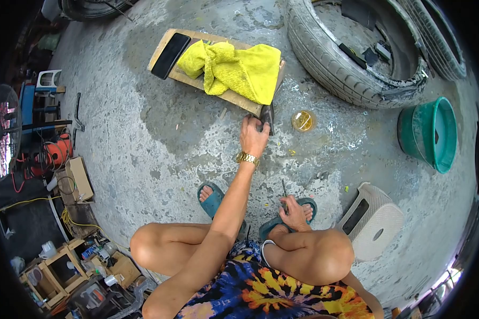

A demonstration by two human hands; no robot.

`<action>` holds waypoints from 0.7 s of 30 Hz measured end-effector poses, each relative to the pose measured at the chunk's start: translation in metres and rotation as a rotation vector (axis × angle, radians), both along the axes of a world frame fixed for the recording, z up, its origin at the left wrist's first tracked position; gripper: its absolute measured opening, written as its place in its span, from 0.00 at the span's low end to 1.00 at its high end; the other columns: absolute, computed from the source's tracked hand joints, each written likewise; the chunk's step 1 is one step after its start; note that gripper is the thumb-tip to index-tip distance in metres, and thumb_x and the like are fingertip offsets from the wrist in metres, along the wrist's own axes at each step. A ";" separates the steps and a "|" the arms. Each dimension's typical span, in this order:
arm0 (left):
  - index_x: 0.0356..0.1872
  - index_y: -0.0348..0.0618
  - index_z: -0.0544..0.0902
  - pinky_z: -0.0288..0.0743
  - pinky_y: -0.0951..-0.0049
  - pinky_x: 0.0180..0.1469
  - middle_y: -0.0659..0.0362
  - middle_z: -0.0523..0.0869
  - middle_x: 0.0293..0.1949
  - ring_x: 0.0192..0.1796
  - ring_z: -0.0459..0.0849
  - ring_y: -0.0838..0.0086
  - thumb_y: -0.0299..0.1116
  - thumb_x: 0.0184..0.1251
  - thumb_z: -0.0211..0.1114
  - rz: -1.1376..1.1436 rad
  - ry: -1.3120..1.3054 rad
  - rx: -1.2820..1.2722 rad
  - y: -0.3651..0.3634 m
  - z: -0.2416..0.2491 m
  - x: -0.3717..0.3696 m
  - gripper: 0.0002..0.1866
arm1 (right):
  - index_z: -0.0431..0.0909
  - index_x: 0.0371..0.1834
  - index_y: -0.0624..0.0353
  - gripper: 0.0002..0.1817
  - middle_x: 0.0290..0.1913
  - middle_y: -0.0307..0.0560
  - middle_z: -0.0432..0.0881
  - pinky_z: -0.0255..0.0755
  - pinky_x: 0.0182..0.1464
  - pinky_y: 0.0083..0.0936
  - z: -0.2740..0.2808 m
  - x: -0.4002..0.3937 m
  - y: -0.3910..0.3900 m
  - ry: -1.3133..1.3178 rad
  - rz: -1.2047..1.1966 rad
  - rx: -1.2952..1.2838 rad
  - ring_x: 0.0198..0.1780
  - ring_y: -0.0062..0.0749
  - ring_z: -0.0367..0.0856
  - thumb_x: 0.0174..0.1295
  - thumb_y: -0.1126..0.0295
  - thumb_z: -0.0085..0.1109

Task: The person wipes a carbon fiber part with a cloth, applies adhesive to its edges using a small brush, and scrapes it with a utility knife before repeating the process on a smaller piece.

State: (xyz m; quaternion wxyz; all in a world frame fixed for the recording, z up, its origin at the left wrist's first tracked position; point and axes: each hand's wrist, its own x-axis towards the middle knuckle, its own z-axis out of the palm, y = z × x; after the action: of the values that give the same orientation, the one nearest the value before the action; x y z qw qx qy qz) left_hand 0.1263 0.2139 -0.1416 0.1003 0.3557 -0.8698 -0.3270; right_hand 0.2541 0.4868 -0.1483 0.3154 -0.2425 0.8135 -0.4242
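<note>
My left hand (254,137), with a gold watch on its wrist, reaches forward and closes round a dark object (267,118) at the near right corner of a wooden board (243,102). What that object is, I cannot make out. A crumpled yellow cloth (234,69) and a black phone (170,56) lie on the board. Near my right foot, my right hand (294,213) holds a thin dark tool (284,190) that points forward. A small round container of amber liquid (303,121) stands on the floor to the right of the dark object.
Worn tyres (330,66) lie at the upper right. A green bucket (410,135) stands at the right, and a pale plastic stool (375,226) lies nearer me. Along the left are a fan (4,130), a red machine (57,151), cardboard boxes and a wooden crate (48,268).
</note>
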 end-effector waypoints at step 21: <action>0.52 0.31 0.68 0.82 0.53 0.38 0.40 0.85 0.36 0.37 0.86 0.46 0.32 0.63 0.62 -0.364 -0.310 -0.175 0.022 0.020 -0.106 0.21 | 0.75 0.47 0.54 0.16 0.42 0.49 0.75 0.75 0.36 0.42 0.002 -0.001 0.001 0.067 -0.047 -0.006 0.36 0.50 0.80 0.55 0.71 0.60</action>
State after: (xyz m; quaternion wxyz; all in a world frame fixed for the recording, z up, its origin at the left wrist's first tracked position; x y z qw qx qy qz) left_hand 0.0207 0.2356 -0.1213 -0.0644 0.2289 -0.9495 -0.2047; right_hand 0.2535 0.4881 -0.1464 0.2772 -0.2384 0.8278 -0.4256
